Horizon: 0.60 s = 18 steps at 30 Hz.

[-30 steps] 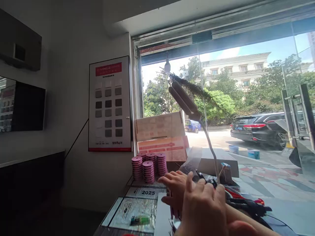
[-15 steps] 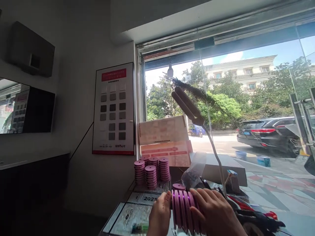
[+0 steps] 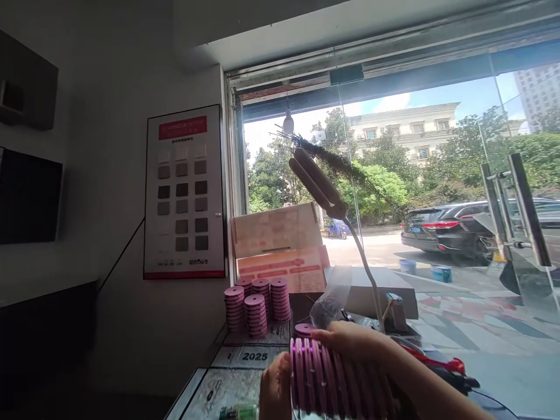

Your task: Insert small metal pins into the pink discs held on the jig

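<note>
A row of pink ridged spools, lying on its side, is held between my two hands at the bottom of the view. My left hand presses against the row's left end, thumb up and fingers closed. Over the row's upper back side reaches my right hand, its fingers curled onto the far edge and partly hidden. Just behind stands another pink spool. Several upright stacks of pink spools stand farther back to the left on the table.
A "2025" printed sheet covers the table, with a green lighter-like item in front. A lamp on a bent neck rises behind. Plastic bag, white box and red-handled tool lie to the right, by the window.
The view has turned to the right, so the scene shifts left. My right hand has moved across the back of the row, baring more of its spools; my left hand stays at the end.
</note>
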{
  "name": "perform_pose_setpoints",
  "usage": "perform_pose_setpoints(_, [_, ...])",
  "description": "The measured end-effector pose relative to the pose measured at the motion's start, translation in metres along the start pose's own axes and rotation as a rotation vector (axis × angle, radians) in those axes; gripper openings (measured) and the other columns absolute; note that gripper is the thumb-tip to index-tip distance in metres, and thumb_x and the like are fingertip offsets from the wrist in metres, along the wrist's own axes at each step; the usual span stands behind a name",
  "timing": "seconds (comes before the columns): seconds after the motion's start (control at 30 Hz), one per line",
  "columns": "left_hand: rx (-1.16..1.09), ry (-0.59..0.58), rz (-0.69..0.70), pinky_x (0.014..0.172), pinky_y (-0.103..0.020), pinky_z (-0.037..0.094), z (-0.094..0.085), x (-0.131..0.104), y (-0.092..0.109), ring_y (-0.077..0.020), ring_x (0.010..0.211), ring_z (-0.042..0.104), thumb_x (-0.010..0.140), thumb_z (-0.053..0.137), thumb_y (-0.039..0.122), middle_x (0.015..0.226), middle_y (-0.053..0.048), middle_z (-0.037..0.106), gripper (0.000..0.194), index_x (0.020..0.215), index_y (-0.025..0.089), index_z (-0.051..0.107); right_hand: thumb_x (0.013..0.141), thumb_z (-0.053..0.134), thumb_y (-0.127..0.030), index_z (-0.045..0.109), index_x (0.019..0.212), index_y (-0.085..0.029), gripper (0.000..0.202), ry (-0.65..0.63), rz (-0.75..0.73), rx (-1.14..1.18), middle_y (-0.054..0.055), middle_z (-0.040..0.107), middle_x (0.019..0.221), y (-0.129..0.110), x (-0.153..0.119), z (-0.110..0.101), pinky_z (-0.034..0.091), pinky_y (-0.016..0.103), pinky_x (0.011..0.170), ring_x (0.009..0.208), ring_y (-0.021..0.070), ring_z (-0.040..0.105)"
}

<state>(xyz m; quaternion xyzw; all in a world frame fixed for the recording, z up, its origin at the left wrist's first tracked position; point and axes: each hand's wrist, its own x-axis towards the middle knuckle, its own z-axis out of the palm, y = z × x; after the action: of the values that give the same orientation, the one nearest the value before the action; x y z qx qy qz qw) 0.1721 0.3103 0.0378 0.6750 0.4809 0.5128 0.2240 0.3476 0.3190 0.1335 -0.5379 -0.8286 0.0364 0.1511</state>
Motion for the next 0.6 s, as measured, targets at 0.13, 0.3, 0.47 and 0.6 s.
perform_pose_setpoints(0.13, [0.047,0.015,-0.021,0.057,-0.027,0.028,-0.004,0.001,-0.006,-0.0155,0.059,0.038,0.079,0.019,0.065,0.058,0.002,0.04,0.052,0.061,0.02,0.04,0.088,0.026,-0.048,0.068,0.077,-0.014,0.055,0.037,-0.008,0.057,0.012,0.067,0.074,-0.002,-0.011,0.003,0.045,0.038,0.065,0.073,0.0285,0.063])
perform_pose_setpoints(0.3, [0.092,-0.036,-0.091,0.057,-0.028,0.03,-0.018,-0.004,0.007,-0.0163,0.058,0.044,0.081,0.026,0.056,0.059,0.001,0.047,0.045,0.065,0.019,0.047,0.087,0.023,-0.054,0.05,0.117,-0.021,0.053,0.228,-0.119,0.391,0.007,0.053,0.121,0.007,-0.062,0.009,0.035,0.03,0.093,0.111,0.0201,0.048])
perform_pose_setpoints(0.47, [0.24,0.353,0.284,0.073,-0.032,0.034,-0.01,-0.017,0.039,-0.0184,0.077,0.049,0.085,0.036,0.033,0.084,-0.003,0.052,0.019,0.087,0.02,0.049,0.081,0.036,-0.057,0.047,0.12,-0.018,0.056,0.206,0.0,0.539,0.01,0.045,0.13,0.038,-0.074,-0.001,0.023,0.037,0.102,0.122,0.0258,0.035])
perform_pose_setpoints(0.6, [0.335,0.504,0.942,0.089,-0.033,0.033,0.043,-0.021,0.058,-0.0172,0.085,0.056,0.09,0.028,0.038,0.082,-0.002,0.064,0.038,0.079,0.021,0.06,0.074,0.052,-0.047,0.044,0.124,-0.009,0.063,-0.107,-0.062,0.582,0.015,0.045,0.129,0.051,-0.054,-0.012,0.025,0.036,0.102,0.119,0.0269,0.038])
